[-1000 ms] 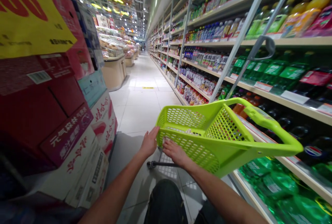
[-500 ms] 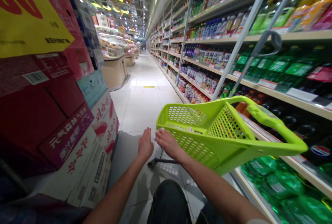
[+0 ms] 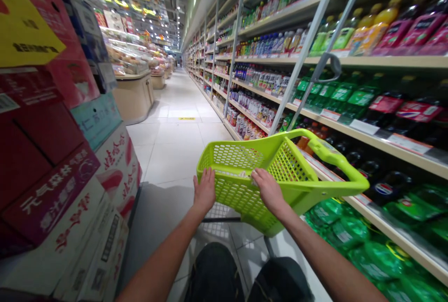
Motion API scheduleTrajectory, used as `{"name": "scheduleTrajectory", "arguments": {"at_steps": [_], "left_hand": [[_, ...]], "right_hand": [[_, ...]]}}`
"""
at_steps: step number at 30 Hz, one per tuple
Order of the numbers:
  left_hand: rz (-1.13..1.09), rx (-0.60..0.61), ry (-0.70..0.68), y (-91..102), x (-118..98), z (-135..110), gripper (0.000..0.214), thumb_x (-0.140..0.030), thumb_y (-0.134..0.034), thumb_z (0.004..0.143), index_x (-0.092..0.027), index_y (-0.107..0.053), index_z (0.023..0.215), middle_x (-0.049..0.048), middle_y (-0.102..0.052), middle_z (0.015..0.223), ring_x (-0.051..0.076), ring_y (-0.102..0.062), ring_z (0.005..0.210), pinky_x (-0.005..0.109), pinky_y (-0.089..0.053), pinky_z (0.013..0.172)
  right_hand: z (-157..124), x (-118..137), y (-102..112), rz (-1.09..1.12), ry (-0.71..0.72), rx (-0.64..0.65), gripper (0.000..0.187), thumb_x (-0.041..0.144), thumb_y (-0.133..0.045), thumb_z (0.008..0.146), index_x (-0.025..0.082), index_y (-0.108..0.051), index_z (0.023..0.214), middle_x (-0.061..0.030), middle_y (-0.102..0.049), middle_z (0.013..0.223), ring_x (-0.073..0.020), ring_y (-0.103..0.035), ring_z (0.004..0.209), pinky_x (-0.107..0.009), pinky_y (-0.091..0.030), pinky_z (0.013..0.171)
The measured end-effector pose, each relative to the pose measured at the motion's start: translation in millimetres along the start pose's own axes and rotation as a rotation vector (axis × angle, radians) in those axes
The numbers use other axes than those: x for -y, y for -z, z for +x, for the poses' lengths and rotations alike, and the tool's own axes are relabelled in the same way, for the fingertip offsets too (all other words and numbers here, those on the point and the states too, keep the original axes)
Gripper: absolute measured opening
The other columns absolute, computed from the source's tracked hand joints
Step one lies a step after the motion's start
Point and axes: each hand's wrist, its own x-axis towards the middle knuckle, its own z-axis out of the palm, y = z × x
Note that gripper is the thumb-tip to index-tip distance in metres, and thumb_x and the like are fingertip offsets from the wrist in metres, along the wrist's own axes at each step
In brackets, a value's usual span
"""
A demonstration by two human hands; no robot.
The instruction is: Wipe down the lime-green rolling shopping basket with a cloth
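Note:
A lime-green shopping cart point(image 3: 231, 194) with a perforated basket stands in front of my knees, its handle toward the shelves. My left hand point(image 3: 206, 191) is open, fingers stretched against the basket's near side close to its left end. At the near rim, my right hand point(image 3: 269, 191) is closed, its fingers curled over the edge. Something pale shows at its fingertips, too small to make out. A small whitish item point(image 3: 242, 174) lies in the basket, partly hidden by the rim.
Shelves of bottled drinks point(image 3: 350, 92) line the right side, with a grey hooked pole point(image 3: 329, 66) in front. Stacked drink cartons point(image 3: 52, 190) rise close on the left. Beyond them stands a rounded display counter point(image 3: 131, 99). The tiled aisle point(image 3: 175, 148) runs straight ahead.
My view has turned slightly right, shifting the scene left. My right hand has slid rightward along the basket rim and curled. My left hand has come onto the basket's near side.

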Motion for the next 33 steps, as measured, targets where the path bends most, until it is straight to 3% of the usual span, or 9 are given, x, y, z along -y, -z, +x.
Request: {"name": "scheduleTrajectory", "arguments": {"at_steps": [7,10,15,17,20,23,25,30,33], "left_hand": [[-0.016,0.01,-0.206,-4.5,-39.2,-8.9,0.062,-0.003,-0.026,0.073,-0.016,-0.027,0.133,0.0058,-0.024,0.143,0.019,-0.016,0.132,0.054,-0.012,0.104],[-0.028,0.004,-0.2,-1.4,-40.3,-9.2,0.062,-0.003,-0.027,0.073,-0.017,-0.027,0.134,0.0062,-0.025,0.142,0.019,-0.018,0.132,0.056,-0.011,0.104],[-0.058,-0.005,-0.152,-1.6,-52.4,-7.5,0.063,-0.003,-0.029,0.071,-0.014,-0.029,0.133,0.0088,-0.026,0.142,0.022,-0.017,0.132,0.056,-0.012,0.104],[-0.072,-0.013,-0.222,-4.3,-65.0,-7.3,0.064,-0.004,-0.031,0.07,-0.014,-0.028,0.133,0.0078,-0.024,0.142,0.021,-0.016,0.132,0.055,-0.011,0.104],[-0.092,-0.017,-0.308,-7.3,-82.4,-7.3,0.066,-0.005,-0.032,0.069,-0.015,-0.026,0.134,0.0068,-0.023,0.143,0.02,-0.016,0.132,0.054,-0.01,0.105],[-0.093,-0.014,-0.285,-7.0,-88.1,-6.8,0.066,-0.005,-0.031,0.07,-0.015,-0.025,0.134,0.007,-0.023,0.143,0.02,-0.016,0.132,0.056,-0.01,0.104],[-0.092,-0.006,-0.287,-5.5,-86.8,-6.4,0.066,-0.004,-0.031,0.069,-0.017,-0.026,0.134,0.006,-0.024,0.143,0.019,-0.017,0.132,0.055,-0.008,0.105],[-0.102,-0.007,-0.275,-6.2,-91.5,-7.5,0.068,-0.005,-0.032,0.067,-0.014,-0.026,0.134,0.0068,-0.022,0.143,0.02,-0.015,0.133,0.055,-0.008,0.105],[-0.104,-0.023,-0.306,-9.5,-101.7,-8.5,0.068,-0.005,-0.032,0.067,-0.013,-0.025,0.134,0.0064,-0.019,0.144,0.02,-0.011,0.133,0.056,-0.008,0.105]], "right_hand": [[7.1,40.0,-21.6,0.035,0.106,-0.034,0.029,0.01,-0.043,0.083,0.018,-0.059,0.106,-0.01,-0.057,0.116,-0.0225,-0.042,0.118,-0.042,-0.038,0.096],[-6.0,12.3,-2.2,0.008,0.101,-0.027,0.03,0.009,-0.042,0.083,0.018,-0.059,0.105,-0.0092,-0.057,0.116,-0.0217,-0.042,0.118,-0.042,-0.038,0.095],[-40.7,-65.8,65.2,-0.137,-0.073,-0.077,0.038,0.003,-0.036,0.079,0.017,-0.06,0.105,-0.0112,-0.057,0.114,-0.0227,-0.043,0.116,-0.044,-0.038,0.095],[-43.6,-67.7,71.4,-0.162,-0.114,-0.105,0.039,0.003,-0.036,0.078,0.018,-0.059,0.105,-0.0102,-0.057,0.114,-0.022,-0.043,0.116,-0.044,-0.038,0.095],[-37.4,-42.9,51.2,-0.11,-0.02,-0.091,0.033,0.006,-0.038,0.08,0.019,-0.061,0.1,-0.0091,-0.058,0.113,-0.0214,-0.042,0.117,-0.043,-0.036,0.097],[-33.6,-31.6,36.8,-0.051,0.07,-0.074,0.028,0.01,-0.04,0.083,0.019,-0.062,0.097,-0.0088,-0.058,0.113,-0.0212,-0.039,0.119,-0.044,-0.035,0.097],[-38.7,-48.4,50.2,-0.058,0.034,-0.101,0.033,0.009,-0.036,0.082,0.02,-0.061,0.1,-0.0081,-0.058,0.115,-0.0201,-0.039,0.12,-0.043,-0.037,0.096],[-61.1,-120.5,125.0,-0.223,-0.202,-0.258,0.037,0.007,-0.037,0.075,0.019,-0.059,0.103,-0.0091,-0.055,0.115,-0.0228,-0.04,0.118,-0.046,-0.036,0.096],[-64.4,-121.8,132.1,-0.266,-0.251,-0.293,0.039,0.005,-0.037,0.072,0.017,-0.059,0.103,-0.0109,-0.054,0.117,-0.0241,-0.038,0.12,-0.048,-0.035,0.096]]}}
